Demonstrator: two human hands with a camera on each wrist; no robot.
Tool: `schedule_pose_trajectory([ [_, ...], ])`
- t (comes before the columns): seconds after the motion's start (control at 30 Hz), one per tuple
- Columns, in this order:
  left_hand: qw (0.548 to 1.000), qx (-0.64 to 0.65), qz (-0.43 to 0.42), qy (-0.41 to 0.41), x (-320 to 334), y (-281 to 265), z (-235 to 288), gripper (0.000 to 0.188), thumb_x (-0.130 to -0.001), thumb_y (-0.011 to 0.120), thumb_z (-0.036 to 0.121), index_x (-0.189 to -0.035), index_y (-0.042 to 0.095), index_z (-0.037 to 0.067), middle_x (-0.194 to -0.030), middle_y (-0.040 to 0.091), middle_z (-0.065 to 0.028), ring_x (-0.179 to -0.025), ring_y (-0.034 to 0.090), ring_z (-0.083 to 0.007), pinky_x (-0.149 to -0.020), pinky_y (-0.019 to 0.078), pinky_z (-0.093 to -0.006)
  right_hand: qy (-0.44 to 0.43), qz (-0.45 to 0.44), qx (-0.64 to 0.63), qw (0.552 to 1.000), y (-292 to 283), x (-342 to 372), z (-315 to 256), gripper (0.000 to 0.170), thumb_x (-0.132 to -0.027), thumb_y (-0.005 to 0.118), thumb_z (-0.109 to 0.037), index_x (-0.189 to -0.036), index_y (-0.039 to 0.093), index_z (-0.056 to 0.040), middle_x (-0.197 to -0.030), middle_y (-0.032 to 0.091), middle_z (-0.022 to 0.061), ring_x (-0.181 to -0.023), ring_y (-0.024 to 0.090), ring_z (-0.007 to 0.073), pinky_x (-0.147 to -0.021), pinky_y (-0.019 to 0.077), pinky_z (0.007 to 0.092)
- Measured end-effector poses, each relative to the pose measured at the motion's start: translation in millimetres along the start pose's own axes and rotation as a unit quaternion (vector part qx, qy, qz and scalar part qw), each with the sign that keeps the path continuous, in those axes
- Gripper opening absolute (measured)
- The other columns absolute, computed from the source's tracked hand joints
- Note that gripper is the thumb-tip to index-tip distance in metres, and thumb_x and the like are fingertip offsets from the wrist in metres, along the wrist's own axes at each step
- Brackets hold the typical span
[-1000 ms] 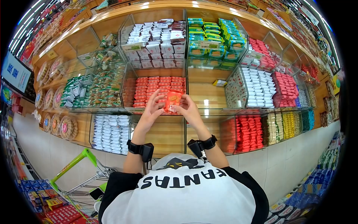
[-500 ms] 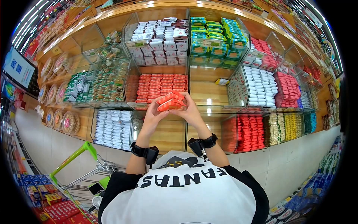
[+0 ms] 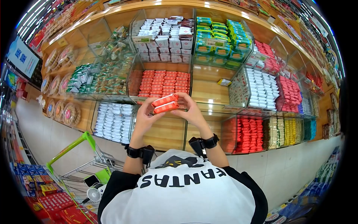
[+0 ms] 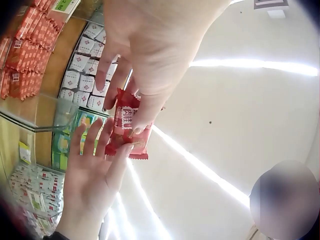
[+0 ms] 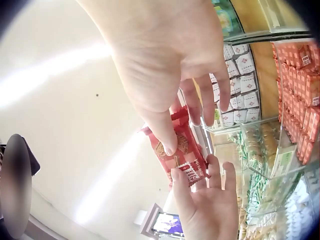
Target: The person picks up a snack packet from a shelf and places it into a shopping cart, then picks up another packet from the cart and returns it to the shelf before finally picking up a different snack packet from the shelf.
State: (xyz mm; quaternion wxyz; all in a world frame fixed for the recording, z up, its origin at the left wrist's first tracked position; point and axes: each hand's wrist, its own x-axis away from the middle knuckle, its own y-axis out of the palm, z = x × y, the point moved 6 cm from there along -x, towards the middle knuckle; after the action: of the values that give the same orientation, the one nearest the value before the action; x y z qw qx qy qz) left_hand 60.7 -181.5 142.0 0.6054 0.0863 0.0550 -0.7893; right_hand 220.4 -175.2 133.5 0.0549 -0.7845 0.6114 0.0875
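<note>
Two red checked snack packets [image 3: 166,108], one lying on the other, are held level in front of the chest in the head view. My left hand [image 3: 146,112] pinches their left end, thumb in front and fingers behind. At the other end my right hand [image 3: 191,111] grips them in the same way. From below, the left wrist view shows one printed packet [image 4: 131,120] with both thumbs pressed on its face. The right wrist view has that packet [image 5: 182,145] between the two hands too. Just beyond the hands is a bin of matching red packets [image 3: 164,82].
Clear-walled bins fill the wooden shelf: white packets [image 3: 164,41] above, green packets [image 3: 220,37] beside them, brighter red packets [image 3: 250,132] lower right. A yellow packet [image 3: 224,82] lies in the bin right of the red ones. A green-handled cart [image 3: 71,151] stands at the left.
The packets have turned from face-up to edge-on, showing two stacked edges, and have tilted level. Both hands keep their grip. The view has shifted slightly, the shelf moving right.
</note>
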Motion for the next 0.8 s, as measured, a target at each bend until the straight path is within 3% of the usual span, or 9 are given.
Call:
schedule_pose_trajectory([
  [0.27,0.995,-0.088,0.02,0.033,18.7,-0.5,25.5,0.046,-0.063,0.068,-0.002,-0.105,0.049,0.002,-0.105,0.05,-0.0065,-0.1,0.049,-0.0167,-0.089,0.0376,-0.0293,-0.047,-0.032,0.014,0.998,11.9,8.8,-18.5,0.06,-0.062,0.073,-0.008,-0.115,0.044,-0.0086,-0.106,0.052,0.0045,-0.096,0.052,0.016,-0.086,0.0404,0.0307],
  [0.33,0.992,-0.106,0.02,0.072,25.3,-1.2,32.2,0.043,-0.066,0.068,0.003,-0.105,0.05,0.004,-0.106,0.053,-0.0055,-0.095,0.052,-0.0141,-0.083,0.0401,-0.0262,-0.047,-0.038,0.019,0.998,14.4,12.0,-19.2,0.06,-0.063,0.071,-0.004,-0.116,0.043,-0.0081,-0.108,0.051,0.0038,-0.098,0.051,0.0159,-0.088,0.0393,0.0313],
  [0.5,0.987,-0.147,0.031,0.047,44.2,-6.9,37.8,0.045,-0.063,0.069,0.003,-0.104,0.05,0.003,-0.103,0.052,-0.0059,-0.096,0.05,-0.0153,-0.085,0.0381,-0.0272,-0.081,-0.041,0.02,0.996,21.3,20.3,-21.3,0.052,-0.061,0.074,-0.011,-0.108,0.052,-0.0049,-0.103,0.056,0.0054,-0.092,0.054,0.0156,-0.083,0.043,0.0292],
  [0.8,0.982,-0.163,0.092,0.027,76.1,-11.5,48.6,0.046,-0.061,0.072,0.007,-0.101,0.05,0.002,-0.098,0.053,-0.0063,-0.092,0.052,-0.0152,-0.084,0.0397,-0.0274,-0.089,-0.09,0.048,0.991,39.9,28.8,-27.9,0.051,-0.063,0.074,-0.014,-0.107,0.052,-0.0026,-0.098,0.058,0.007,-0.089,0.055,0.0164,-0.082,0.0426,0.0286],
])
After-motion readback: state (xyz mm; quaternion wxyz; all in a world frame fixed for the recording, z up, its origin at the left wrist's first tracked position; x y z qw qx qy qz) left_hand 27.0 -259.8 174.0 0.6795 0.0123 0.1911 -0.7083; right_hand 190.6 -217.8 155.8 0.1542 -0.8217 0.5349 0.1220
